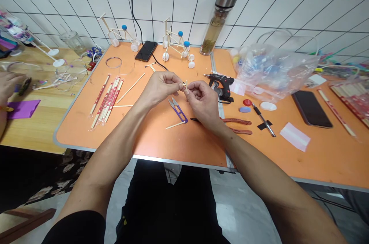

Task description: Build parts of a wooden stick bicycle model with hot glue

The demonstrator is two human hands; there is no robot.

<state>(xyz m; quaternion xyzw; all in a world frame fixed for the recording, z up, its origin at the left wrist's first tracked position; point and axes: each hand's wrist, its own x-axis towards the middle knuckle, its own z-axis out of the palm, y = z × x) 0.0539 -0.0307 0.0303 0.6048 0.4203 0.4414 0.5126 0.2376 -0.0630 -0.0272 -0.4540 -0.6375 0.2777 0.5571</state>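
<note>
Head view, and both hands were up over the middle of the orange table (144, 147): the left hand (158, 89) and the right hand (203, 103) had closed on a small wooden stick (186, 86), pinching it between their fingertips. On the back edge stood a glass bottle (219, 22) with a steel cap, brownish leaves packed low inside. Toward the right, a clear plastic bag (276, 71) bulged with blurry blue and white bits. Just below the hands lay purple-handled thread snips (176, 109); to the right, a black hot glue gun (220, 85) and red-handled pliers (236, 121). Over on the left, paper-wrapped chopsticks (106, 99) carried red print too small to read. On the neighbouring wooden table, a co-worker's hand (10, 86) hovered near purple paper (23, 108).
</note>
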